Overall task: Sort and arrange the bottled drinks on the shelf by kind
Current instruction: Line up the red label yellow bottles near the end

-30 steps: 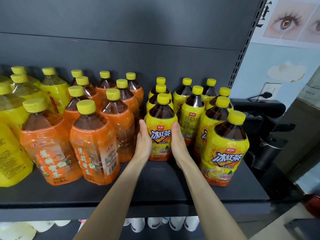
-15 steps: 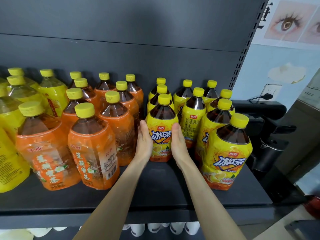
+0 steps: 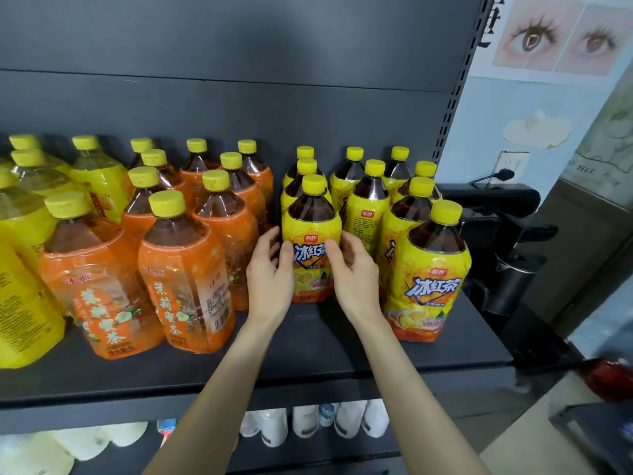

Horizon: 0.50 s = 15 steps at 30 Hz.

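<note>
The front iced-tea bottle [image 3: 311, 234] of the left yellow-label column is framed by both hands; the left hand [image 3: 270, 272] is laid against its left side, the right hand [image 3: 352, 272] against its right, fingertips on the label. The grip looks loose, fingers curled but not clamped around it. The bottle is stood upright on the shelf [image 3: 308, 351], just beside the orange-label bottles [image 3: 185, 279]. The step in hand is judged to be squaring this bottle into its row. Next, a small nudge is called for, so the column is lined up with the forward yellow bottle [image 3: 432, 269] at right, label kept facing outward
</note>
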### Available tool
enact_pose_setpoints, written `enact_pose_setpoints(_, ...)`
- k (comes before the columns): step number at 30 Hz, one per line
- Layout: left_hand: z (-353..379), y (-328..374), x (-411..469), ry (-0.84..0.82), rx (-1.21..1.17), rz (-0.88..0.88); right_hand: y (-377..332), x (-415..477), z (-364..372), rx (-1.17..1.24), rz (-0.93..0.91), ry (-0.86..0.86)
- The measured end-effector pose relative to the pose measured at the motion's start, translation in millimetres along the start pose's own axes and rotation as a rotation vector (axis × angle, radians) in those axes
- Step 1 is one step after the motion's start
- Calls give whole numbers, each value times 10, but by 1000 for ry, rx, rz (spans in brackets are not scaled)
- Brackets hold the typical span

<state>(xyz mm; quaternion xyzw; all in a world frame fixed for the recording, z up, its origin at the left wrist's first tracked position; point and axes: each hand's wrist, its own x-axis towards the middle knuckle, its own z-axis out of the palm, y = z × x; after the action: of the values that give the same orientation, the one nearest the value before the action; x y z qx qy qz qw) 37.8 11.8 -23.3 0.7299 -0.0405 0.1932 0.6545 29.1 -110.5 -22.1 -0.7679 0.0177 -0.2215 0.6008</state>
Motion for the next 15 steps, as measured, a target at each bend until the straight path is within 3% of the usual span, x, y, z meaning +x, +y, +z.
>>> enact_pose_setpoints(6, -84, 275, -266, 68, 100, 204, -220, -283, -293, -135, -167, 131)
enact_pose_setpoints(15, 270, 529, -538, -10, 22, 223, -398, -466, -1032, -52, -351, 287)
